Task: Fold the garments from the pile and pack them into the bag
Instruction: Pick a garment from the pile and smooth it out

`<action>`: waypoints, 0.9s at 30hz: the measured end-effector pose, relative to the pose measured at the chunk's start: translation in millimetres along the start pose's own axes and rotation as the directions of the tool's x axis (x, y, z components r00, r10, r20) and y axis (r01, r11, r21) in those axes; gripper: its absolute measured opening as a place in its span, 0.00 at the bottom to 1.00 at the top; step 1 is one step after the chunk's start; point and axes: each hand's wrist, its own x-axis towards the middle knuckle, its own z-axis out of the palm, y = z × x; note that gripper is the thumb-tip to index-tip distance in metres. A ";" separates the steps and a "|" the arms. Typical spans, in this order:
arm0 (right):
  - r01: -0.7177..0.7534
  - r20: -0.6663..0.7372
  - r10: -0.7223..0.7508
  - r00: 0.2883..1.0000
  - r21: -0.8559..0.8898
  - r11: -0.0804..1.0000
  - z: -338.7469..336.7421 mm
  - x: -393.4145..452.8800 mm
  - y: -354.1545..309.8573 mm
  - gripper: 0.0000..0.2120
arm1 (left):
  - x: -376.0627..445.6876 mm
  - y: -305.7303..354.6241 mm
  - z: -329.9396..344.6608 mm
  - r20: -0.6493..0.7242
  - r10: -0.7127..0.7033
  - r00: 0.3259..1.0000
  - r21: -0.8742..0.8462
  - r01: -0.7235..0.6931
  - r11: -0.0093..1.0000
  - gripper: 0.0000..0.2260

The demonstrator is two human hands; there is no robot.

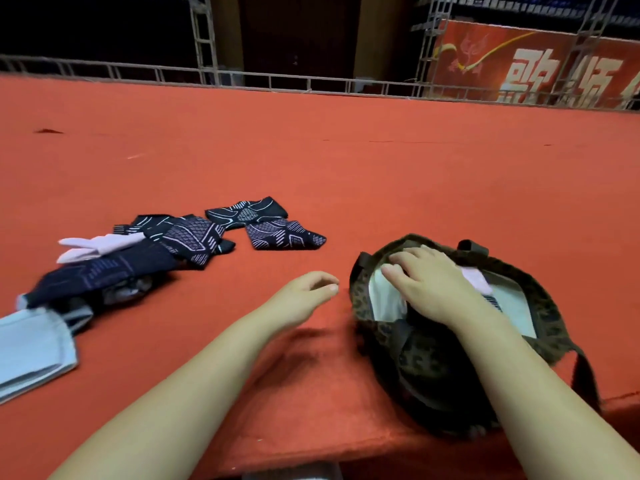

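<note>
Your right hand [433,285] lay flat inside the mouth of the brown leopard-print fabric bag [429,372], fingers nearly straight and pressing down on a pale pink folded garment [479,278] already in it; it gripped nothing that you could see. Your left hand [304,292] hovered just left of the bag's rim, fingers loosely curled and holding nothing.

The relation that mattered was this: the loose pile of dark patterned garments [138,258] lay on the red felt-covered worktop [346,161] to your left and a little ahead, well apart from the bag, so your left hand was plainly the nearer one. The pile's long axis ran diagonally, from near-left up toward far-right. A pink piece [100,245] poked out to the left at its upper edge.

Two small folded dark pieces [266,223] sat just beyond the pile, between it and the bag, nearer to your left hand than the pile's far end. A light blue folded cloth [31,351] lay at the left edge. The bag's mouth faced up and toward you, its strap [585,375] trailing to the right.
</note>
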 end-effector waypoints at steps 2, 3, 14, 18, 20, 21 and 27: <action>0.083 -0.037 -0.082 0.996 0.022 0.996 9.0 1.7 -40.4 0.32 | -20.3 -17.8 -27.5 -0.049 -0.041 0.998 -0.006 0.041 0.999 0.07; 0.110 -0.025 -0.109 0.994 0.040 0.993 17.3 2.1 -60.0 0.30 | -30.1 -27.5 -40.4 -0.083 -0.057 0.995 -0.003 0.057 0.998 0.06; 0.178 0.282 -0.301 0.911 0.389 0.904 153.9 9.0 -241.1 0.22 | -169.1 -137.8 -161.0 -0.385 -0.257 0.886 0.136 0.330 0.934 0.05; 0.214 0.215 -0.283 0.935 0.295 0.931 174.9 0.9 -257.5 0.20 | -193.4 -150.0 -186.8 -0.644 -0.238 0.727 0.050 0.351 0.935 0.07; 0.219 0.189 -0.280 0.941 0.290 0.932 177.4 0.9 -256.9 0.20 | -200.0 -153.8 -196.3 -0.790 -0.140 0.597 0.100 0.351 0.931 0.02; 0.214 0.191 -0.279 0.941 0.303 0.929 177.7 1.0 -256.2 0.20 | -201.7 -158.7 -200.9 -0.849 -0.087 0.520 0.130 0.367 0.921 0.03; 0.215 0.175 -0.279 0.944 0.316 0.924 179.0 1.1 -255.0 0.20 | -206.9 -189.8 -230.9 -0.885 -0.392 0.252 -0.286 0.370 0.884 0.26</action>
